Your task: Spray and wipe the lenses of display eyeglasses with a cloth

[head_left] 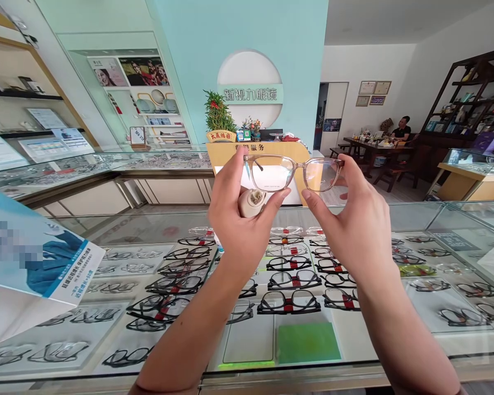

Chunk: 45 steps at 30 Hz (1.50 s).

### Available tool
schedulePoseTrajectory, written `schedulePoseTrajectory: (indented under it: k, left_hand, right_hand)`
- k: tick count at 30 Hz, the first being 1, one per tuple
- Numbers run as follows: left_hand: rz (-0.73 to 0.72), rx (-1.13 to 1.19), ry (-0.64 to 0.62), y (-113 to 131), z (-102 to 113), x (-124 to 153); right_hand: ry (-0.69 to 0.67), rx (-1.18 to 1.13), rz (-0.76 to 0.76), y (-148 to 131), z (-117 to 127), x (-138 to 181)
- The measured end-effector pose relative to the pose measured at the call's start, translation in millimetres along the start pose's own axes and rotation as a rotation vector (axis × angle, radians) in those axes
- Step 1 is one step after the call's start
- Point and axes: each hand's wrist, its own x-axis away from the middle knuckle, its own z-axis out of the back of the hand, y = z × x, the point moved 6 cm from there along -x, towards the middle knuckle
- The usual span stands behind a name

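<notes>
A pair of eyeglasses (299, 164) with a thin, light brown see-through frame is raised above the glass counter, lenses upright. My left hand (242, 203) pinches its left end between thumb and fingers. A cream, rolled-looking thing (252, 203) with a crumpled end also sits in that palm; its kind is unclear. At the other end, my right hand (349, 203) grips the frame by thumb and forefinger. Below both hands, rows of dark-framed eyeglasses (288, 303) lie inside the display case, several with red tags.
The glass counter (181, 219) spans the foreground. On its left stands a blue-and-white printed card box (37, 258). A green sheet (308, 341) lies in the case. Beyond are a reception desk (226, 153) with plants and more showcases. At the far right a person (401, 131) sits at a table.
</notes>
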Motion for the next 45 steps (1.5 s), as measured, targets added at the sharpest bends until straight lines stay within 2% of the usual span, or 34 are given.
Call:
schedulePoseTrajectory:
  k: [20,25,31,41,45]
  left_hand:
    - [0.029,0.053,-0.015,-0.8,0.1,-3.3]
    - [0.042,-0.007,-0.006,-0.1,1.3,-4.0]
    - [-0.001,-0.033,0.031,0.7,1.8,-3.8]
    - [0.011,0.008,0.021,-1.0,0.8,-4.8]
    - [0.026,-0.009,0.022,-6.7,-1.9,-4.6]
  right_hand:
    - [-0.003,0.019,0.003,0.4,0.9,-0.2]
    - [-0.009,0.018,0.015,0.9,-0.3,-0.5]
    - [-0.011,0.013,0.015,2.4,-1.9,-0.4]
    - [-0.029,0.013,0.011,1.5,-2.7,-0.3]
    - [0.024,0.031,0.035,0.4,-3.0,0.3]
